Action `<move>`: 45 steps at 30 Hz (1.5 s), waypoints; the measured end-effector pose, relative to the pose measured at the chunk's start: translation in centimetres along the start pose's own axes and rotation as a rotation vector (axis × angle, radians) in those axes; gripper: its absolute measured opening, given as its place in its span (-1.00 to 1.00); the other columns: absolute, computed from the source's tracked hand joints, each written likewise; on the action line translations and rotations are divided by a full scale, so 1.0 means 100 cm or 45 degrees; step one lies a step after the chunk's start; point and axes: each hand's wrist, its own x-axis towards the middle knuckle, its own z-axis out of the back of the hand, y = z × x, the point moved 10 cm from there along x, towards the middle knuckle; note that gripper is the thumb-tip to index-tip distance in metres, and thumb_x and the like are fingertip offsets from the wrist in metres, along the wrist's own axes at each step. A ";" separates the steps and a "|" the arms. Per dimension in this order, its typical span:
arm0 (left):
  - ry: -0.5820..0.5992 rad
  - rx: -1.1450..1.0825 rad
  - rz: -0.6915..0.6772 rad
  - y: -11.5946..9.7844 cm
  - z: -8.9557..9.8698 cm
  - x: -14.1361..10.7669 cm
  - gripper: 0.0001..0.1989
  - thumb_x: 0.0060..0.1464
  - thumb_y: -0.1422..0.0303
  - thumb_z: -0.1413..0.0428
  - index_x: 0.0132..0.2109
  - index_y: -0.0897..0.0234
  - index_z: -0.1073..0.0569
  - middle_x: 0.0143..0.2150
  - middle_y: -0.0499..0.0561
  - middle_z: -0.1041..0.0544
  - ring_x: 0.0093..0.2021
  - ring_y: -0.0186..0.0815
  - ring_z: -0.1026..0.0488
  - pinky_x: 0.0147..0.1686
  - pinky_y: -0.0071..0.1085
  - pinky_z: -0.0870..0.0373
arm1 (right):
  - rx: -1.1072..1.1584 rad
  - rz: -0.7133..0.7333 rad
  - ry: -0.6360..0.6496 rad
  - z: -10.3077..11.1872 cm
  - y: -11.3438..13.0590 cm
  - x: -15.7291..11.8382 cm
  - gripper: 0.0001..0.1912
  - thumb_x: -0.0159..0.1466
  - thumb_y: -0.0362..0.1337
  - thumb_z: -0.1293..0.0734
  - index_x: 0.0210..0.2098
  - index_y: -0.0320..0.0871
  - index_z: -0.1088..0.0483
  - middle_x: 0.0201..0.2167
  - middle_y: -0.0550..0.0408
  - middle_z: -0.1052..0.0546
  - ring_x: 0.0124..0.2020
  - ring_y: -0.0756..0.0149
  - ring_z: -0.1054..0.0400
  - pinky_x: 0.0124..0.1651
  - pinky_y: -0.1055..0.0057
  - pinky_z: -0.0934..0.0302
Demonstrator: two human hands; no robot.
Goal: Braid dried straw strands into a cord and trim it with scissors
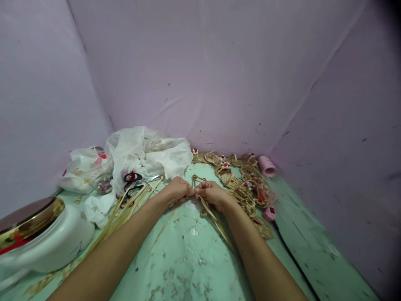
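Note:
My left hand (179, 191) and my right hand (211, 193) meet over the green tabletop, fingers of both closed in a pinch. They grip a pale, dried fibre strand (216, 222), whose flat tail runs from below my right hand toward my right forearm. Just beyond the fingertips, a thin twisted piece of the same fibre (194, 179) sticks up. The exact spot where the fingers press together is too small to make out. To the right of my right hand lies a heap of braided fibre pieces (247, 200) with red and white beads.
Loose fibre strips (125, 209) and black-handled scissors (133, 177) lie left. White plastic bags (147, 152) are bunched behind them. A white lidded container (62, 242) stands front left. At right are a pink spool (267, 166) and a pink corded tool (270, 212) with a black cable.

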 end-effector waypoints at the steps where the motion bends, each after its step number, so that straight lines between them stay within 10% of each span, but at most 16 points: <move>1: -0.011 -0.010 -0.032 -0.004 -0.001 -0.001 -0.91 -0.30 0.44 -0.01 -0.57 0.39 -0.38 -0.83 -0.18 -0.08 -0.79 -0.56 0.09 -0.74 -0.53 0.21 | -0.038 0.015 -0.023 0.001 0.001 0.001 -0.86 -0.01 -0.38 -0.21 -0.68 -0.23 -0.24 -0.86 0.30 -0.11 -0.79 0.58 0.15 -0.71 0.55 0.28; 15: -0.175 0.022 -0.046 0.001 0.004 0.006 -0.80 -0.35 0.52 0.01 -0.71 0.29 -0.08 -0.81 -0.22 0.07 -0.75 -0.57 0.13 -0.69 -0.51 0.25 | -1.004 0.191 -0.153 0.016 0.021 0.001 -0.83 -0.06 -0.32 -0.21 -0.58 -0.26 -0.41 -0.73 0.18 -0.26 -0.65 0.50 -0.09 -0.60 0.56 0.08; 36: -0.041 -0.191 -0.042 0.001 -0.001 0.005 -0.92 -0.35 0.51 -0.01 -0.65 0.33 -0.22 -0.83 -0.23 0.01 -0.79 -0.58 0.14 -0.75 -0.54 0.26 | -0.452 -0.017 0.058 0.002 0.005 -0.005 -0.89 -0.03 -0.37 -0.20 -0.67 -0.22 -0.22 -0.82 0.30 -0.10 -0.77 0.58 0.10 -0.67 0.56 0.19; 45: -0.037 -0.127 -0.055 0.002 0.000 0.010 -0.93 -0.37 0.51 0.01 -0.66 0.33 -0.22 -0.82 -0.21 -0.04 -0.78 -0.58 0.12 -0.74 -0.54 0.26 | -0.875 0.245 -0.105 0.016 0.020 0.006 -0.85 -0.05 -0.34 -0.22 -0.53 -0.24 -0.41 -0.67 0.18 -0.34 -0.61 0.51 -0.14 -0.57 0.60 0.05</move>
